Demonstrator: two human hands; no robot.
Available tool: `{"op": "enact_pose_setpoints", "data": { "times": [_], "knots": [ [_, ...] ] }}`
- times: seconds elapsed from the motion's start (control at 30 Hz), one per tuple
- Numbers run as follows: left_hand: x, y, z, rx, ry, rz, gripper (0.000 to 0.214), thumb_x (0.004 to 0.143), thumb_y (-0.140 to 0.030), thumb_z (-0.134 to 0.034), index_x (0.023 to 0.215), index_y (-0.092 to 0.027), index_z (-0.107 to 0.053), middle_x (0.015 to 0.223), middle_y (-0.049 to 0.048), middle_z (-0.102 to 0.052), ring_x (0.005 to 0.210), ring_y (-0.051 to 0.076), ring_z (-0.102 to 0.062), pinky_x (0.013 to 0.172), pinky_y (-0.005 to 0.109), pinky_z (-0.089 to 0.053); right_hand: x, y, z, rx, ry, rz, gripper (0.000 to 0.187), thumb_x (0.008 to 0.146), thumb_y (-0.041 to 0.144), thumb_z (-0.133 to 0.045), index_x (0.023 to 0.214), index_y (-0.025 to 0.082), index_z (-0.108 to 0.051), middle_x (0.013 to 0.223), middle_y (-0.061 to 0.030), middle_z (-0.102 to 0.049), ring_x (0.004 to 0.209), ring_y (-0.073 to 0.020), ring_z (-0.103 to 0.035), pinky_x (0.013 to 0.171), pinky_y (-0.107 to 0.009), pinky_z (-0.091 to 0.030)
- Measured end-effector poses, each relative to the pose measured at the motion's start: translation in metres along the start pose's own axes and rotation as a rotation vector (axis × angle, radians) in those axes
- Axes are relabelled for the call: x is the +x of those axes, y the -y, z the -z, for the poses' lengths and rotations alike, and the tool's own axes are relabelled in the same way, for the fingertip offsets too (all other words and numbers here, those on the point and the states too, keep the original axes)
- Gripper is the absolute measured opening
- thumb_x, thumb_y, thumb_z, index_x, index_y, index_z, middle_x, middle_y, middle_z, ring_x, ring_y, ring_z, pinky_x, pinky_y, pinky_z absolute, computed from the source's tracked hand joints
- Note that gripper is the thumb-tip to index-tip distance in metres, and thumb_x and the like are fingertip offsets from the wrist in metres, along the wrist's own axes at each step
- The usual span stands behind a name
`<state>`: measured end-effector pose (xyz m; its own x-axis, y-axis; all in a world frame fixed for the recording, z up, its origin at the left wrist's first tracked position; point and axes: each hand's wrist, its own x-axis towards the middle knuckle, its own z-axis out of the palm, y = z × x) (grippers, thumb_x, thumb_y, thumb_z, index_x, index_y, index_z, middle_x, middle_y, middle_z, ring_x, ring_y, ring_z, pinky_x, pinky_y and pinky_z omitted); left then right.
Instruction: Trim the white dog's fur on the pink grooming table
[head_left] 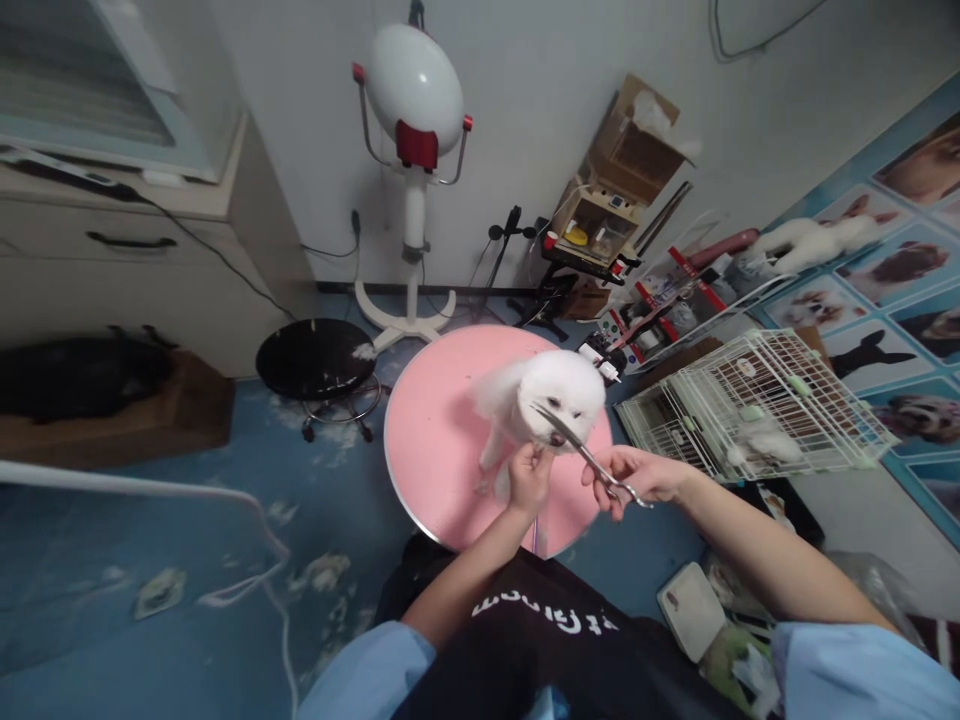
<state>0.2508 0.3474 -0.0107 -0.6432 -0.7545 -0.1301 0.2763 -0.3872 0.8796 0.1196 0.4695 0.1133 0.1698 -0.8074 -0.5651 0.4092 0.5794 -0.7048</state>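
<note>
A fluffy white dog (568,378) sits on a round pink grooming table (427,440) in front of me, its head turned my way. My left hand (529,477) is closed under the dog's chin, fingers pinched at the fur there. In my right hand (626,475) are long metal scissors (576,441), held by the handles. Their blades point up and left across the dog's muzzle and cheek. A thin comb-like strip (540,536) lies at the table's near edge, partly hidden by my left forearm.
Left of the table stands a black round stool (319,358); behind it rises a white stand dryer (417,90). To the right are a white wire cage (757,400) and a cluttered shelf cart (675,300). A pale cord (255,500) hangs at lower left; fur tufts lie on the blue floor.
</note>
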Motion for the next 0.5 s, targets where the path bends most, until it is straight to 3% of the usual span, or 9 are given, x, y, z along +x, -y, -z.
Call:
{"op": "enact_pose_setpoints", "data": {
  "times": [0.13, 0.33, 0.5],
  "knots": [
    [-0.0002, 0.0011, 0.0011, 0.004, 0.0, 0.013, 0.033, 0.073, -0.042, -0.065, 0.059, -0.02, -0.043, 0.056, -0.0043, -0.042, 0.056, 0.009, -0.037, 0.056, 0.023, -0.033, -0.0083, 0.0004, 0.0084, 0.091, -0.024, 0.088, 0.051, 0.077, 0.034, -0.088, 0.117, 0.011, -0.066, 0.092, -0.0087, -0.077, 0.071, -0.0161, -0.078, 0.073, -0.027, -0.065],
    [-0.0009, 0.0065, 0.001, -0.012, 0.001, 0.025, 0.034, 0.073, -0.043, -0.066, 0.059, -0.02, -0.045, 0.057, -0.0035, -0.045, 0.058, 0.01, -0.04, 0.059, 0.024, -0.036, -0.0043, 0.0002, 0.0089, 0.06, -0.016, 0.013, 0.047, 0.076, 0.029, -0.089, 0.114, 0.013, -0.066, 0.086, -0.0051, -0.076, 0.066, -0.0134, -0.076, 0.062, -0.02, -0.061],
    [-0.0015, 0.0053, -0.0014, -0.005, 0.011, 0.026, 0.032, 0.073, -0.045, -0.067, 0.062, -0.019, -0.053, 0.059, -0.0019, -0.051, 0.058, 0.011, -0.043, 0.059, 0.024, -0.038, -0.0045, 0.0011, 0.0019, 0.044, -0.058, 0.021, 0.052, 0.075, 0.033, -0.09, 0.116, 0.013, -0.065, 0.089, -0.0072, -0.076, 0.07, -0.0148, -0.076, 0.067, -0.022, -0.062]
  ]
}}
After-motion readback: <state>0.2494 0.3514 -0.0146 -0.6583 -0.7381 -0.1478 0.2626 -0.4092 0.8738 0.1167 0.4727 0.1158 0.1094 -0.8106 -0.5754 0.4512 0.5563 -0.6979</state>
